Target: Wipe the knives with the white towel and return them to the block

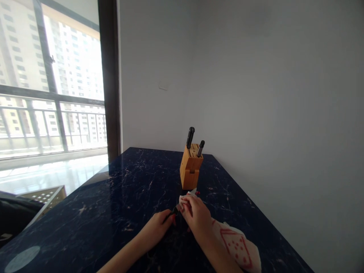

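My left hand (160, 224) is closed round the black handle of a kitchen knife (179, 207), whose blade points away from me. My right hand (196, 213) pinches a white and red cloth (183, 199) against that blade, covering its middle; the tip shows beyond the fingers. More of the patterned cloth (237, 246) lies under and to the right of my right forearm. Just past my hands stands a wooden knife block (190, 172) with two dark-handled knives in it: a black-handled knife (190, 137) and one with a black and metal handle (201, 148).
The dark blue marble-patterned table (136, 178) reaches to the walls at the back. On its front left lies a pale round patch (22, 259). Left of the table are a perforated light-coloured chair or crate (47, 197) and a dark item (14, 212), beside a window wall.
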`<action>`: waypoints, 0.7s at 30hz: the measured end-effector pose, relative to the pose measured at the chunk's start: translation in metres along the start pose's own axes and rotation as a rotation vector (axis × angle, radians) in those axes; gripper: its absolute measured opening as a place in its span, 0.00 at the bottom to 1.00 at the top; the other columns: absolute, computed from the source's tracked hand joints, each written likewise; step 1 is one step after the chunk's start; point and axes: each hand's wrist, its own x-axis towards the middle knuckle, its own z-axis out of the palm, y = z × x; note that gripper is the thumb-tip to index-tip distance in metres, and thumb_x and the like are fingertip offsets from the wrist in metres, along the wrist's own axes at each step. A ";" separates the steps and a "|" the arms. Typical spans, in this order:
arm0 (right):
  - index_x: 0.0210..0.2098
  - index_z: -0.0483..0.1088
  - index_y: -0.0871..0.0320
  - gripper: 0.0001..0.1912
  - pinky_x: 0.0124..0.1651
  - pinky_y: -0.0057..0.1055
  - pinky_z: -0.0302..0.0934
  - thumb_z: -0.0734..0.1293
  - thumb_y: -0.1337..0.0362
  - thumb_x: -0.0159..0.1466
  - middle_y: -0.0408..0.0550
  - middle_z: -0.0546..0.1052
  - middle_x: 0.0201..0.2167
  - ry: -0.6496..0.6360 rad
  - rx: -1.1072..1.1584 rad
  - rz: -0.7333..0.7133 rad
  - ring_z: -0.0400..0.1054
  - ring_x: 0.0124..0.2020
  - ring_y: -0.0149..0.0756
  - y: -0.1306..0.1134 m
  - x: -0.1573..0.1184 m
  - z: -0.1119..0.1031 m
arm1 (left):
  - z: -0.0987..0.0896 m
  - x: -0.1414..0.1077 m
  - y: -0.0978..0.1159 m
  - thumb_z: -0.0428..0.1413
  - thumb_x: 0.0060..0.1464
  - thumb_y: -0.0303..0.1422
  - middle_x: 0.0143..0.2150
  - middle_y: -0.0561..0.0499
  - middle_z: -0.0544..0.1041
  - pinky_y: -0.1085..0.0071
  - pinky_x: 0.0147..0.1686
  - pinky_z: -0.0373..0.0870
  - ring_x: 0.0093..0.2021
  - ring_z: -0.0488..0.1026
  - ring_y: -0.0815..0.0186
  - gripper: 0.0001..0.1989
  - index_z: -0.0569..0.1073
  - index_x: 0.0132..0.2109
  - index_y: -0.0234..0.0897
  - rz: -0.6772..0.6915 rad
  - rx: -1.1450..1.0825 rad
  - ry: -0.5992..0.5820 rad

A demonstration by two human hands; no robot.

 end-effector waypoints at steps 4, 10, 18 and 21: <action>0.36 0.67 0.55 0.11 0.46 0.34 0.58 0.57 0.72 0.58 0.47 0.72 0.37 -0.024 -0.005 -0.036 0.65 0.42 0.36 0.002 0.002 -0.001 | -0.001 0.002 -0.004 0.44 0.53 0.43 0.24 0.54 0.69 0.75 0.28 0.56 0.26 0.63 0.68 0.17 0.71 0.28 0.37 -0.009 0.027 0.009; 0.34 0.67 0.54 0.11 0.40 0.33 0.57 0.60 0.74 0.55 0.44 0.72 0.33 -0.076 -0.141 -0.028 0.65 0.37 0.37 0.002 0.005 0.003 | -0.002 0.007 -0.008 0.44 0.53 0.43 0.23 0.54 0.68 0.75 0.26 0.55 0.24 0.62 0.69 0.18 0.71 0.28 0.36 -0.029 0.021 0.022; 0.34 0.67 0.55 0.11 0.41 0.31 0.57 0.59 0.74 0.55 0.44 0.72 0.34 -0.099 -0.051 -0.068 0.64 0.38 0.36 0.009 0.005 0.013 | -0.001 0.009 -0.011 0.41 0.54 0.43 0.23 0.55 0.66 0.76 0.26 0.57 0.24 0.62 0.70 0.18 0.67 0.28 0.36 -0.021 0.087 0.040; 0.35 0.67 0.55 0.09 0.41 0.32 0.57 0.59 0.72 0.57 0.45 0.72 0.34 -0.025 -0.051 -0.019 0.65 0.37 0.37 0.011 0.005 0.012 | -0.001 0.007 -0.007 0.40 0.55 0.42 0.25 0.54 0.68 0.75 0.29 0.59 0.26 0.64 0.70 0.18 0.67 0.29 0.36 -0.002 0.110 0.023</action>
